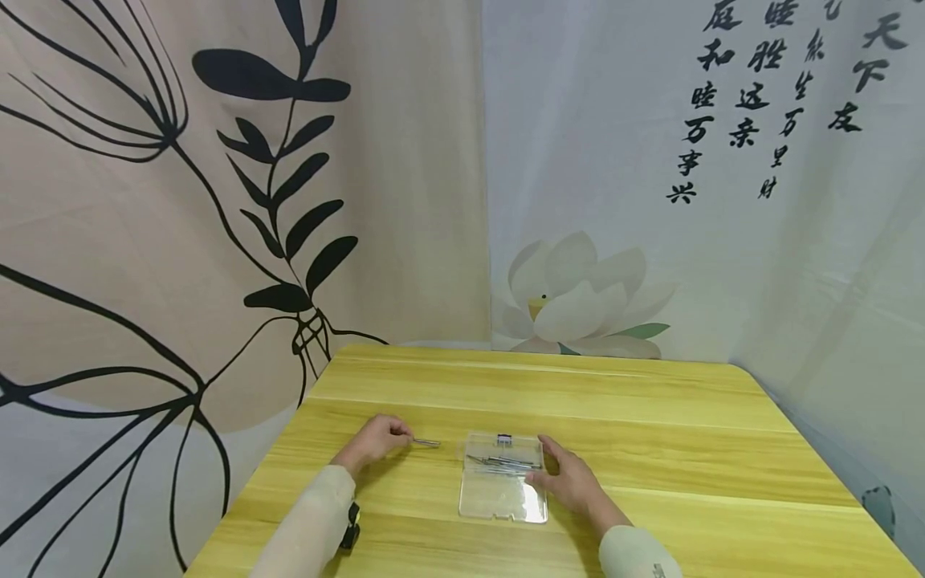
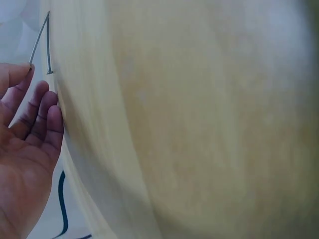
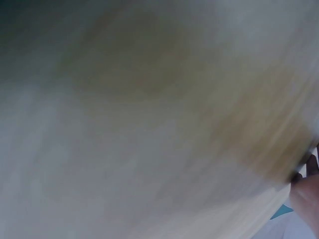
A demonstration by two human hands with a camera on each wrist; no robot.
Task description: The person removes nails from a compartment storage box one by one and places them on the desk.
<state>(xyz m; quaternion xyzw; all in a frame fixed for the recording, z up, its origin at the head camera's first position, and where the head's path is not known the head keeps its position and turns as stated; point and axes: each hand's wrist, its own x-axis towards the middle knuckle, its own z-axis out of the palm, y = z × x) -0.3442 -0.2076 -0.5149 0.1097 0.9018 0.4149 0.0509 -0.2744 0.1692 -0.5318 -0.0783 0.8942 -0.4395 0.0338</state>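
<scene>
Thumb and forefinger of my left hand (image 1: 377,441) pinch a thin metal nail (image 2: 39,41), its other fingers loosely bent. A second nail (image 2: 48,50) lies on the table beside it, and the far ends of the two meet in the left wrist view. To the right, a clear plastic box (image 1: 503,514) lies opened out flat. Several nails (image 1: 506,463) lie in its back half. My right hand (image 1: 574,482) grips the box's right side, thumb in front and fingers at the back corner. In the right wrist view only part of that hand shows at the edge, dark and blurred.
The box stands on a yellow wood-grain table (image 1: 650,417). A small dark label or catch (image 1: 503,440) is at the box's back edge. Behind the table hang printed curtains (image 1: 419,201). A black strap (image 1: 351,526) shows at the left wrist.
</scene>
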